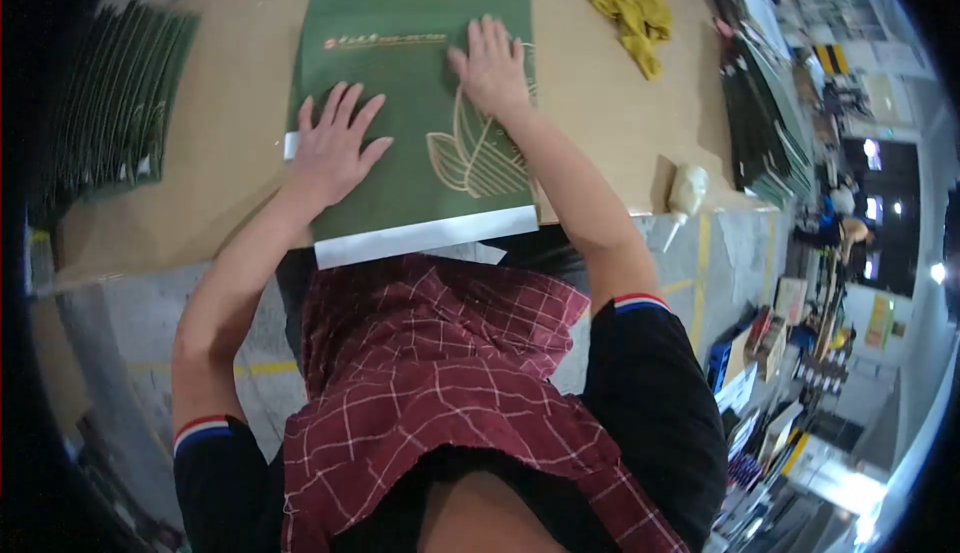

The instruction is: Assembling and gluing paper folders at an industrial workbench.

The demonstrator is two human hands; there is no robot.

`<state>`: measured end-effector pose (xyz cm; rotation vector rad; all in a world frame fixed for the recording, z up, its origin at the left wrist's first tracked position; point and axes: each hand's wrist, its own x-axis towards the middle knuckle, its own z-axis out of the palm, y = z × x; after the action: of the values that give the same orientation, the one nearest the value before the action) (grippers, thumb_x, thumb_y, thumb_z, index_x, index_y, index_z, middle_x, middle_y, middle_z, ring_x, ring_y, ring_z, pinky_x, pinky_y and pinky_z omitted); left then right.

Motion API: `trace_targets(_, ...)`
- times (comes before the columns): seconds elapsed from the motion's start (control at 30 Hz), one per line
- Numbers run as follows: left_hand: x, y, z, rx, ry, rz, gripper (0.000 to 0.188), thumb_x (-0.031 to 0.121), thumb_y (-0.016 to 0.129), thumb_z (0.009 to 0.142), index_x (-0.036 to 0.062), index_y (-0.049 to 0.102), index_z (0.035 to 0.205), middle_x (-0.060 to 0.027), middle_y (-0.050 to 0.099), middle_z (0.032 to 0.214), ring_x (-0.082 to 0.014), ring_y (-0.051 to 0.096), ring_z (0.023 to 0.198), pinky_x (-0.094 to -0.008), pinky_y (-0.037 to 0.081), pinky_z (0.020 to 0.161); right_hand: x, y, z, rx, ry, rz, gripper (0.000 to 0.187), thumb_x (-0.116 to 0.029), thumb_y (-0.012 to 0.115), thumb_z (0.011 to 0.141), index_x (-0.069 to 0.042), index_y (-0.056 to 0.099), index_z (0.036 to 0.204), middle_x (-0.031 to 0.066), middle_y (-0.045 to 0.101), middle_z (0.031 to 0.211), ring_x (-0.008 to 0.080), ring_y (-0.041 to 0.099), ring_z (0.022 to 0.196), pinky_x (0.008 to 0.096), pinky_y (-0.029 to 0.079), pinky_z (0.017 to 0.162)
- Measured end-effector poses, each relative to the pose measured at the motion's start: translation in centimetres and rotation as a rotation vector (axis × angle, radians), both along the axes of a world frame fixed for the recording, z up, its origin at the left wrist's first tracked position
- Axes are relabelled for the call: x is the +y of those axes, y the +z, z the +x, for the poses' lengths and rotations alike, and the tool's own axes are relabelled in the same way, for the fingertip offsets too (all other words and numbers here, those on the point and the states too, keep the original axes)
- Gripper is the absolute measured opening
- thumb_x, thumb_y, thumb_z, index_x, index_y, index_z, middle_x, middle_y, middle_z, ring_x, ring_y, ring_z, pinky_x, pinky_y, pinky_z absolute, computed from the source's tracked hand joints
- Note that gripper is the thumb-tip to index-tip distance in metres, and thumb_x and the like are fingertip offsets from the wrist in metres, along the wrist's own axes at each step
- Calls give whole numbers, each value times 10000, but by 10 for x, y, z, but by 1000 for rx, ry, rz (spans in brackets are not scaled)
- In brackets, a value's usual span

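A green printed paper sheet (385, 168) with gold leaf artwork lies on the tan table in front of me. Its white strip (425, 237) runs along the near end and overhangs the table edge. Another green sheet or panel shows past its far end, with similar gold print. Flat on the left side of the green paper rests my left hand (335, 148), fingers spread. My right hand (493, 71) presses on the upper right part, fingers stretched out and pointing away from me. Neither hand grasps anything.
Folded green bags (120, 103) stand in a row at the left. A crumpled yellow cloth (637, 15) lies at the far right, and a white squeeze bottle (688, 191) is by the near right edge. More green pieces (765, 118) are stacked along the right side.
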<state>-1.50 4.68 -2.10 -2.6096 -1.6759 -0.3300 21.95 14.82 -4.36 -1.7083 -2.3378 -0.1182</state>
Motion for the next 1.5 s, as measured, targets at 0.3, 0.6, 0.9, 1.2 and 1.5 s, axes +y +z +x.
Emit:
trace_targets(0.3, 0, -13, -5, -55, -28, 119, 493, 459, 431, 850, 175, 409, 1252, -105, 396, 1274, -266, 336, 1215, -511, 214, 982, -38, 9, -1, -141, 284, 80, 502, -391, 404, 874, -109, 358, 1286, 128, 298, 1361, 267, 240, 1281, 453, 183, 1031)
trace_targets(0.6, -7, -20, -31, -13, -185, 177, 489, 445, 391, 875, 165, 369, 1276, -119, 359, 1292, -258, 282, 1258, -514, 162, 1027, -168, 46, 76, -270, 618, -326, 719, -455, 600, 720, -167, 320, 1316, 108, 289, 1366, 282, 222, 1287, 448, 189, 1045)
trace_targets(0.9, -113, 23, -82, 122, -471, -213, 769, 253, 674, 649, 111, 318, 1315, -81, 280, 1381, -242, 227, 1296, -444, 180, 1058, -209, 40, 54, 66, 568, -174, 495, -150, 661, 623, -166, 563, 1108, 55, 487, 1151, 251, 430, 1089, 373, 349, 932)
trace_targets(1.2, -95, 1, -83, 3, -535, 32, 411, 69, 528, 722, 104, 481, 1129, -72, 459, 1157, -240, 462, 1054, -364, 399, 909, -180, 41, 56, -6, 658, 44, 388, -85, 569, 645, -135, 591, 1029, 51, 537, 1059, 224, 512, 981, 318, 446, 828)
trace_targets(1.5, -84, 13, -60, -715, 168, -377, 668, 239, 719, 666, 61, 410, 1232, -90, 607, 981, -202, 582, 927, -301, 452, 812, -161, 46, 50, 508, 242, -378, 344, -138, 660, 687, -15, 585, 1000, 105, 623, 869, 214, 578, 811, 305, 458, 718)
